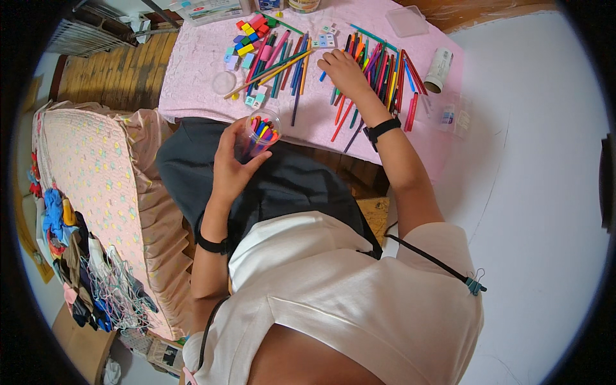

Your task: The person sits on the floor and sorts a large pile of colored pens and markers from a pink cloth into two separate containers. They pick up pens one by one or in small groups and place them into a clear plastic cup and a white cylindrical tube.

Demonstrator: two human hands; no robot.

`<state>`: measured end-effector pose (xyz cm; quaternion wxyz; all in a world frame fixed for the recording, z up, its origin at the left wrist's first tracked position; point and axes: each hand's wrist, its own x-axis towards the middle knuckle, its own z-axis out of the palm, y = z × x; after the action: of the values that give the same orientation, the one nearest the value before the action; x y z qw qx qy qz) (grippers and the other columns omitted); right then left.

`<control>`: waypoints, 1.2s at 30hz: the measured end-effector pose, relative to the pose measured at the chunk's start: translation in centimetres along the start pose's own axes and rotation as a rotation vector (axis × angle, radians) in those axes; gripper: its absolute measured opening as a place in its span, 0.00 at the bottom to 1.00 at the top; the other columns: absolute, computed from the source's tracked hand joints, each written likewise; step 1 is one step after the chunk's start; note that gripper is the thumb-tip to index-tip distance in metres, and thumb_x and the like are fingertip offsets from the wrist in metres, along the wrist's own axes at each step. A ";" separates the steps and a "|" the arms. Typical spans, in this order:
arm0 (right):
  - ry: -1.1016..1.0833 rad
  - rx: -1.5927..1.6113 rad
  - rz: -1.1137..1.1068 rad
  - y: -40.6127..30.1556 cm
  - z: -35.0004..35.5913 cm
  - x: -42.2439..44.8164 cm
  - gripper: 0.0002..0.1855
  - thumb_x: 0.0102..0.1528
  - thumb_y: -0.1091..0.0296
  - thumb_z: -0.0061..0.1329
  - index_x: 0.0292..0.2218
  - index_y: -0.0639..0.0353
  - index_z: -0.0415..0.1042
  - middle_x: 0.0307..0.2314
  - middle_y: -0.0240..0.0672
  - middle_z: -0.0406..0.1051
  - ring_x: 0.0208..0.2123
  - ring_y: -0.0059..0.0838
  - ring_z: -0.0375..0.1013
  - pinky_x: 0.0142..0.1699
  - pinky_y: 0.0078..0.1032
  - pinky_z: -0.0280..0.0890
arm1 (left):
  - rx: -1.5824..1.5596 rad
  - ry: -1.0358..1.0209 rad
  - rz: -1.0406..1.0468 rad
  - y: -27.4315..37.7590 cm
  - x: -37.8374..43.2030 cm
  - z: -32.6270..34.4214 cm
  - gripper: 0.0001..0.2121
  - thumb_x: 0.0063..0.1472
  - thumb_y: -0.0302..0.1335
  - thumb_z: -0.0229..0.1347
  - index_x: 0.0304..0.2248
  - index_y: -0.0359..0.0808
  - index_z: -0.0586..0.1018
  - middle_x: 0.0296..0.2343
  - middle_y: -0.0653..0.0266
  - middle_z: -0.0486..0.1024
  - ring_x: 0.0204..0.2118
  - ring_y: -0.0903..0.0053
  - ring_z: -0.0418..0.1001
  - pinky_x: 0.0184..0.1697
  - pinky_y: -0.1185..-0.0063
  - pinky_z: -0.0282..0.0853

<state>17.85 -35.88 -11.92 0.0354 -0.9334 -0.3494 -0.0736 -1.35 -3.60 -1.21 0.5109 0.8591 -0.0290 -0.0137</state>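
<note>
A clear plastic cup [275, 139] holds several bright coloured pens or pencils, tilted with its mouth upward. My left hand [231, 156] is wrapped around its side, above my lap. Over the left part of a loose pile of coloured pencils [385, 77] rests my right hand [344, 72], palm down. A blue tip [323, 76] shows beside its fingers; what lies under the palm is hidden, so I cannot tell whether it grips anything. Another group of pencils [288, 67] is spread between the hands, two long ones lying across the rest.
The table has a pink cloth [192, 86]. Coloured blocks [248, 41], numbered tiles [323, 41] and a round clear lid [224, 83] lie at left. On the right are a cardboard tube [439, 70] and a clear plastic box [455, 118]. A bed [96, 168] stands left.
</note>
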 end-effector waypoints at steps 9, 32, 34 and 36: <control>-0.007 0.018 -0.036 1.4 -3.0 -0.6 0.14 0.54 0.74 0.48 0.43 0.55 0.74 0.42 0.36 0.72 0.50 0.37 0.70 0.55 0.33 0.66 | 0.019 0.016 -0.012 -0.1 -0.2 -0.2 0.39 0.48 0.25 0.74 0.58 0.31 0.69 0.52 0.54 0.74 0.56 0.67 0.72 0.62 0.72 0.64; -0.174 0.029 -0.284 1.2 -1.5 0.1 0.08 0.55 0.73 0.48 0.39 0.58 0.72 0.37 0.35 0.71 0.45 0.37 0.73 0.48 0.31 0.72 | 0.003 0.017 0.017 0.1 -0.5 0.1 0.38 0.48 0.25 0.74 0.58 0.31 0.70 0.52 0.53 0.74 0.56 0.66 0.72 0.62 0.72 0.65; -0.093 0.056 -0.225 -0.6 -2.8 -0.1 0.09 0.57 0.73 0.49 0.41 0.60 0.71 0.39 0.37 0.72 0.44 0.39 0.73 0.48 0.31 0.71 | -0.004 0.014 0.011 0.6 -0.4 0.1 0.38 0.48 0.25 0.74 0.58 0.31 0.70 0.52 0.52 0.74 0.56 0.66 0.72 0.62 0.71 0.65; 0.144 0.356 0.066 -3.9 -4.9 -0.1 0.09 0.59 0.72 0.51 0.42 0.61 0.70 0.40 0.38 0.73 0.40 0.40 0.75 0.46 0.30 0.71 | 0.000 0.018 0.011 0.8 -0.4 0.0 0.38 0.47 0.25 0.74 0.57 0.31 0.70 0.52 0.52 0.74 0.56 0.65 0.73 0.62 0.71 0.65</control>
<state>14.69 -33.55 -7.05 0.2272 -0.9156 -0.3228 -0.0761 -1.80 -3.97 -0.53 0.5114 0.8589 -0.0294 -0.0033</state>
